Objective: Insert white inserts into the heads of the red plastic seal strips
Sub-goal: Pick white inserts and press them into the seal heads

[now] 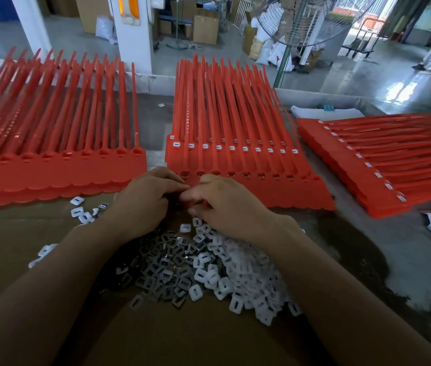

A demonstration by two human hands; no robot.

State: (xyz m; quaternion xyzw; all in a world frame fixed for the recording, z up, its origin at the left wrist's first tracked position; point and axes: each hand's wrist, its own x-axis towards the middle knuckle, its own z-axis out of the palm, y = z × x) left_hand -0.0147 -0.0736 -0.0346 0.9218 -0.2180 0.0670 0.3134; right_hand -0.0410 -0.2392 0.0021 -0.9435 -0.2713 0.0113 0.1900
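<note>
My left hand [145, 199] and right hand [222, 204] curl fingertip-to-fingertip at the middle strip stack's [262, 191] near-left head, hold hidden, cannot tell; insert pile [225, 276] just nearer me; a cocked insert could jam under blind pressing.

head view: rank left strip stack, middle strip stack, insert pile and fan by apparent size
1. left strip stack and middle strip stack: look alike, unranked
2. insert pile
3. fan, though far back and cropped
</note>
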